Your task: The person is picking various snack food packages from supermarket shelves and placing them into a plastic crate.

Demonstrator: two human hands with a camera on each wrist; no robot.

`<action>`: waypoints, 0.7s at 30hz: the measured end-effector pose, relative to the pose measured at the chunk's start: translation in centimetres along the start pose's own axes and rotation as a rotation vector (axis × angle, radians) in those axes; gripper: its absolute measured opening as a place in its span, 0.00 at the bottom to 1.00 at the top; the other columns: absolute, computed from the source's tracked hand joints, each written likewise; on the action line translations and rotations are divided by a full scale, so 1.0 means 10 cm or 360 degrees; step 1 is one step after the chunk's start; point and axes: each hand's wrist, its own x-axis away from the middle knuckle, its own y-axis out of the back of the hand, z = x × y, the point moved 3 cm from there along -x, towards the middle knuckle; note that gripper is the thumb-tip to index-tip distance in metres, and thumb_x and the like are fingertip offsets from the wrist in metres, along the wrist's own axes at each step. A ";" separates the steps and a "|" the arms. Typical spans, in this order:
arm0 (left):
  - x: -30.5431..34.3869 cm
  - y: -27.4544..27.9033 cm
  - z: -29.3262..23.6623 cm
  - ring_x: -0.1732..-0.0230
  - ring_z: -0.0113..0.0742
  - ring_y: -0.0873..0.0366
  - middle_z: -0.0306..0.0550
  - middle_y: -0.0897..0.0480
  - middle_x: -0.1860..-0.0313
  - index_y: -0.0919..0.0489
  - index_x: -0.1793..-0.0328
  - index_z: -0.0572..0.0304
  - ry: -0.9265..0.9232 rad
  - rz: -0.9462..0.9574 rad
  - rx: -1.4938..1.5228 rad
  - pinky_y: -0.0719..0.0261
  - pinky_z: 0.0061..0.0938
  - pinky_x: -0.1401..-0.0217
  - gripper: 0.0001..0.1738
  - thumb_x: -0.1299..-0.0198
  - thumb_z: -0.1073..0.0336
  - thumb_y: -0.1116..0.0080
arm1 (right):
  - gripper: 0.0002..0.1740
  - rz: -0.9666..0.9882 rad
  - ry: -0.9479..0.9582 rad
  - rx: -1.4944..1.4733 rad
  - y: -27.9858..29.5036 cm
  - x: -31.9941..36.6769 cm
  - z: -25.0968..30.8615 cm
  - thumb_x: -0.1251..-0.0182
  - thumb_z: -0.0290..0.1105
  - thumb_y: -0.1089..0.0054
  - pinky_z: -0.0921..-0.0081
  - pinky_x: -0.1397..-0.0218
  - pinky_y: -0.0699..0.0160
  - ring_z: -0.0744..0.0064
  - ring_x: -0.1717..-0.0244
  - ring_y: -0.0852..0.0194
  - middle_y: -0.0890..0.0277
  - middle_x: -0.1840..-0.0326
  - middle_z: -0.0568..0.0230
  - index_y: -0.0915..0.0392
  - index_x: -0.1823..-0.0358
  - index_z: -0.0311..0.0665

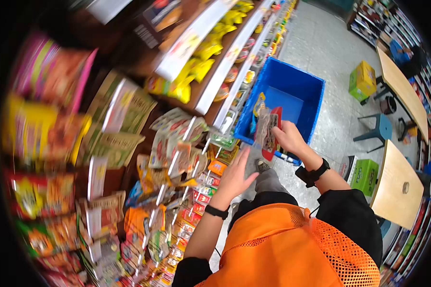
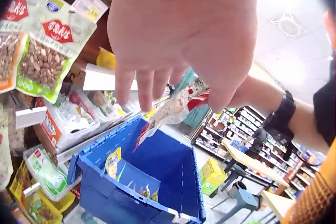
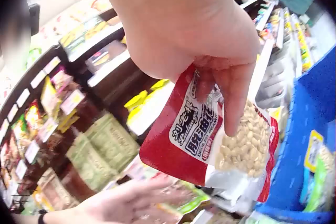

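My right hand (image 1: pixel 290 136) pinches a red and white bag of shelled peanuts (image 3: pixel 244 150) by its red end. In the head view the peanut bag overlaps the near left part of a blue crate (image 1: pixel 292 76). My left hand (image 1: pixel 236 177) is open, fingers extended, beside the shelf and a little below the bag; nothing is in it. Inside the crate, a yellow and white packet (image 2: pixel 113 163) leans against the wall, with other packets low down in the left wrist view.
Shelves of hanging snack bags (image 1: pixel 115 105) run along my left. To the right are wooden tables (image 1: pixel 397 177), a blue stool (image 1: pixel 376 126), a yellow box (image 1: pixel 362 79) and a green box (image 1: pixel 365 176). The crate stands close against the shelf front.
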 end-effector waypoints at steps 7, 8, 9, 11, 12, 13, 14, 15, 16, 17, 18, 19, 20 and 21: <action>0.28 -0.77 0.96 0.33 0.56 0.23 0.63 0.22 0.34 0.28 0.28 0.66 0.0782 0.0719 0.0044 0.26 0.40 0.31 0.38 0.36 0.48 0.35 | 0.20 -0.0241 -0.0208 0.0214 0.41 -1.65 -2.02 0.35 0.41 0.51 0.45 0.48 0.24 0.31 0.56 0.20 0.19 0.65 0.33 0.20 0.65 0.28; 0.36 -0.80 1.03 0.34 0.55 0.22 0.62 0.20 0.35 0.28 0.29 0.66 0.0960 0.0774 0.0114 0.23 0.41 0.34 0.37 0.36 0.48 0.35 | 0.20 -0.0229 -0.0232 0.0213 0.38 -1.86 -2.27 0.35 0.41 0.51 0.45 0.48 0.24 0.31 0.56 0.20 0.19 0.65 0.33 0.20 0.65 0.28; 0.45 -0.80 1.05 0.35 0.54 0.21 0.61 0.20 0.36 0.27 0.30 0.66 0.1058 0.0781 0.0105 0.22 0.40 0.35 0.36 0.36 0.49 0.34 | 0.20 -0.0234 -0.0266 0.0261 0.33 -2.02 -2.50 0.35 0.41 0.51 0.47 0.48 0.23 0.34 0.56 0.19 0.19 0.65 0.34 0.19 0.65 0.28; 0.60 -0.78 1.05 0.37 0.54 0.20 0.60 0.19 0.37 0.27 0.31 0.66 0.1174 0.0804 0.0094 0.21 0.40 0.37 0.35 0.37 0.49 0.33 | 0.21 -0.0223 -0.0318 0.0302 0.18 -2.32 -2.95 0.36 0.42 0.50 0.48 0.48 0.22 0.37 0.57 0.17 0.18 0.65 0.36 0.19 0.65 0.28; 0.68 -0.76 1.05 0.37 0.54 0.19 0.60 0.19 0.37 0.27 0.31 0.66 0.1282 0.0770 0.0071 0.22 0.41 0.36 0.35 0.36 0.49 0.35 | 0.21 -0.0171 -0.0410 0.0331 0.08 -2.45 -3.17 0.36 0.42 0.50 0.48 0.47 0.23 0.37 0.56 0.17 0.17 0.65 0.37 0.18 0.65 0.29; 0.69 -0.72 1.04 0.38 0.55 0.19 0.61 0.19 0.37 0.26 0.31 0.67 0.1388 0.0730 0.0046 0.22 0.41 0.36 0.36 0.36 0.48 0.36 | 0.21 -0.0120 -0.0496 0.0360 0.01 -2.56 -3.33 0.36 0.43 0.51 0.47 0.46 0.23 0.37 0.56 0.17 0.17 0.64 0.37 0.18 0.65 0.29; 0.72 -0.69 0.99 0.40 0.54 0.18 0.60 0.18 0.38 0.26 0.32 0.66 0.1447 0.0691 0.0050 0.21 0.41 0.38 0.34 0.36 0.49 0.35 | 0.22 -0.0071 -0.0547 0.0369 -0.07 -2.65 -3.48 0.35 0.43 0.51 0.49 0.45 0.22 0.37 0.54 0.17 0.16 0.61 0.37 0.17 0.65 0.30; 0.73 -0.66 0.95 0.42 0.54 0.17 0.59 0.17 0.39 0.25 0.32 0.65 0.1505 0.0653 0.0053 0.20 0.40 0.39 0.33 0.36 0.51 0.35 | 0.22 -0.0054 -0.0558 0.0361 -0.16 -2.72 -3.57 0.35 0.43 0.51 0.49 0.45 0.22 0.37 0.54 0.17 0.16 0.61 0.37 0.17 0.65 0.30; 0.76 -0.66 0.94 0.43 0.53 0.16 0.59 0.16 0.41 0.25 0.33 0.64 0.1535 0.0619 0.0053 0.19 0.40 0.41 0.31 0.36 0.52 0.34 | 0.22 -0.0064 -0.0640 0.0400 -0.25 -2.79 -3.66 0.35 0.43 0.50 0.49 0.44 0.22 0.37 0.52 0.18 0.16 0.59 0.36 0.16 0.64 0.29; 0.79 -0.67 0.93 0.43 0.52 0.16 0.58 0.16 0.41 0.25 0.33 0.63 0.1601 0.0627 0.0061 0.19 0.40 0.41 0.30 0.36 0.53 0.35 | 0.23 -0.0070 -0.0725 0.0442 -0.33 -2.84 -3.75 0.35 0.43 0.50 0.49 0.42 0.23 0.36 0.51 0.18 0.17 0.57 0.34 0.16 0.63 0.28; 0.78 -0.67 0.90 0.43 0.52 0.16 0.58 0.16 0.41 0.25 0.33 0.62 0.1639 0.0637 0.0067 0.19 0.40 0.41 0.30 0.36 0.53 0.35 | 0.23 -0.0051 -0.0739 0.0441 -0.40 -2.87 -3.80 0.35 0.43 0.50 0.49 0.42 0.23 0.36 0.51 0.18 0.17 0.57 0.34 0.16 0.63 0.28; 0.78 -0.68 0.88 0.43 0.52 0.16 0.58 0.16 0.41 0.25 0.33 0.62 0.1675 0.0640 0.0074 0.19 0.40 0.41 0.30 0.36 0.53 0.35 | 0.24 -0.0017 -0.0752 0.0461 -0.48 -2.92 -3.84 0.35 0.44 0.50 0.49 0.41 0.23 0.36 0.49 0.19 0.17 0.56 0.34 0.16 0.61 0.27; 0.77 -0.70 0.85 0.43 0.52 0.16 0.58 0.16 0.41 0.25 0.33 0.62 0.1695 0.0645 0.0076 0.19 0.40 0.41 0.30 0.36 0.53 0.35 | 0.24 0.0020 -0.0763 0.0479 -0.55 -2.98 -3.88 0.35 0.44 0.49 0.49 0.40 0.23 0.36 0.48 0.19 0.18 0.54 0.33 0.16 0.59 0.27; 0.76 -0.71 0.82 0.44 0.51 0.16 0.57 0.16 0.41 0.25 0.33 0.62 0.1724 0.0618 0.0091 0.19 0.40 0.41 0.30 0.36 0.54 0.35 | 0.24 0.0038 -0.0763 0.0478 -0.66 -3.04 -3.98 0.35 0.44 0.49 0.49 0.40 0.23 0.36 0.48 0.19 0.18 0.54 0.33 0.16 0.59 0.27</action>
